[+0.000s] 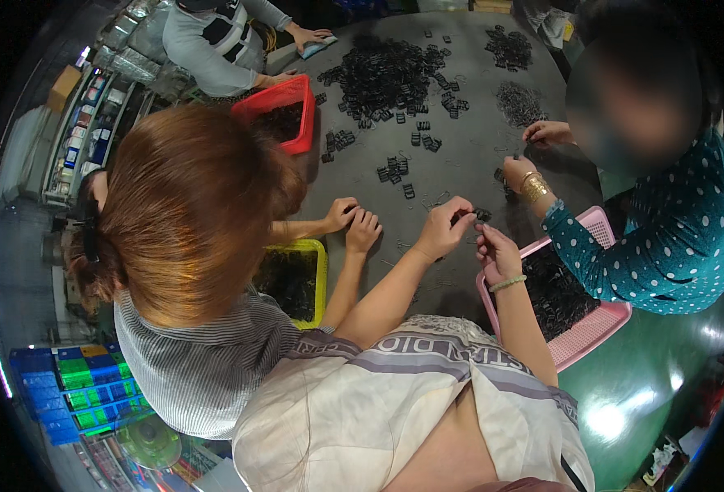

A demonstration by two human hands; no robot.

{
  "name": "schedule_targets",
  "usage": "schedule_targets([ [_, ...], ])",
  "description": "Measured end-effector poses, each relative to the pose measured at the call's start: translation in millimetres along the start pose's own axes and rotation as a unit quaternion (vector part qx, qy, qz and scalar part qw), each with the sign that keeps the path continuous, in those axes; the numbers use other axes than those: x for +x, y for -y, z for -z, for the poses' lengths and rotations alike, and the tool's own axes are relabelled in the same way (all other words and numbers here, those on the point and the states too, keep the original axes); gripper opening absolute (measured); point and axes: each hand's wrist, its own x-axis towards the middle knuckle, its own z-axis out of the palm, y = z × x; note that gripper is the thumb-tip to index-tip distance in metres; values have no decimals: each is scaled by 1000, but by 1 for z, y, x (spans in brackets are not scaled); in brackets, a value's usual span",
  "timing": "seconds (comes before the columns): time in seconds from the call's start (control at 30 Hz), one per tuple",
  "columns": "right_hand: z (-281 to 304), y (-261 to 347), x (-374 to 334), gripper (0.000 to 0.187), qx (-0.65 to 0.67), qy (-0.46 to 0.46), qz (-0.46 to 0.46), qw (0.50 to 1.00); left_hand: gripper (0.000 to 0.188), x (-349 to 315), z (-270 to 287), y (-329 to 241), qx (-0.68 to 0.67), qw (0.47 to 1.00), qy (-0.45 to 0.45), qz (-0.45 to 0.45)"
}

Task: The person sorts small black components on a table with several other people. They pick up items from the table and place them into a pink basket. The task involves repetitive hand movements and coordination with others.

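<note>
My left hand [446,230] is closed, thumb and fingers pinching a small black plastic piece [482,215] above the table. Just to its right, my right hand [500,252] has its fingertips pressed together right below that piece. Whatever those fingertips hold is too small to make out. A few thin metal wire pieces [437,199] lie on the table beyond my left hand. Below my right forearm stands a pink basket [616,316] holding many black pieces.
A dark table [341,176] carries a large heap of black pieces [382,78] and a pile of wire pieces [521,102]. Co-workers sit close at left and right; another stands at the far left. A yellow basket [322,283] and a red basket [306,123] stand at left.
</note>
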Motion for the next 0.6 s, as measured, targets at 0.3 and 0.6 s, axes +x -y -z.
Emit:
schedule_targets([
  [0.3,10,4,-5,21,-555,-36,354,752,16,-6,7,-14,31,997,60,40],
  [0.6,5,-6,-27,17,-282,-64,202,936,15,-12,-10,-6,-175,977,18,122],
])
